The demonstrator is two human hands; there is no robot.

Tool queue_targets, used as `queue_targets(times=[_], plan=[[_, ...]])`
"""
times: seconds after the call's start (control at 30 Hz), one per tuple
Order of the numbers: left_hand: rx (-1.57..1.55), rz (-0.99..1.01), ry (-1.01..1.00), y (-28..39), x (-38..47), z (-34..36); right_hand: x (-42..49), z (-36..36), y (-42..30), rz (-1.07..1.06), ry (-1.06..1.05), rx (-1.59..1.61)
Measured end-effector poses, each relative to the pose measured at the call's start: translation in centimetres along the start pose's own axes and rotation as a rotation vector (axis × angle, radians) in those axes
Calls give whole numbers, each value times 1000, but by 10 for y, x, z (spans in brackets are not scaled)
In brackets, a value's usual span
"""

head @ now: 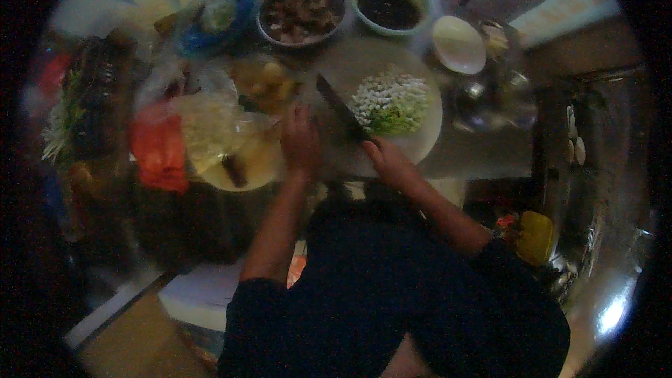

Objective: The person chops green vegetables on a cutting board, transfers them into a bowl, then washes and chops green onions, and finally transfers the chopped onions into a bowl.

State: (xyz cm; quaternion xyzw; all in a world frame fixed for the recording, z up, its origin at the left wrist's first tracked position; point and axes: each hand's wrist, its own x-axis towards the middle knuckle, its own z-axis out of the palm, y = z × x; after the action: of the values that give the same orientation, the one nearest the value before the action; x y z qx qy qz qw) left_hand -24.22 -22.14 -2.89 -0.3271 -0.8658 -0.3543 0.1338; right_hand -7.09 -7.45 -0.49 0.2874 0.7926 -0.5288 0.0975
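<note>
My right hand (391, 163) grips the handle of a kitchen knife (340, 105), whose dark blade points away and to the left over a round cutting board (341, 60). On the board, right of the blade, lies a heap of finely cut white and green vegetable pieces (391, 102), which look like scallion or leek. My left hand (302, 139) is at the board's left side, fingers pointing away. Dim light and blur hide whether it holds anything. Close to its left is a yellowish round tray (244, 181) with a small dark object (234, 170) on it.
Along the back stand a bowl (300, 45) of brown chunks, a pale green bowl (391, 31) with dark contents and a white oval bowl (459, 44). A blue container (191, 42) and a red plastic bag (160, 147) are at left. Shiny metal items (488, 97) lie right of the board.
</note>
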Motion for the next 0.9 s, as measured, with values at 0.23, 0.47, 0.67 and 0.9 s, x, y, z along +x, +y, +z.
queue_targets(times=[0.23, 0.47, 0.67, 0.9], plan=[[216, 79, -348, -43, 66, 25, 2, -4, 4, 178, -43, 66], [396, 312, -373, -75, 87, 67, -2, -8, 2, 55, -5, -10], [483, 258, -522, -61, 107, 59, 3, -1, 11, 21, 114, 6], [493, 222, -511, -54, 105, 38, 3, 2, 13, 26, 104, 141]])
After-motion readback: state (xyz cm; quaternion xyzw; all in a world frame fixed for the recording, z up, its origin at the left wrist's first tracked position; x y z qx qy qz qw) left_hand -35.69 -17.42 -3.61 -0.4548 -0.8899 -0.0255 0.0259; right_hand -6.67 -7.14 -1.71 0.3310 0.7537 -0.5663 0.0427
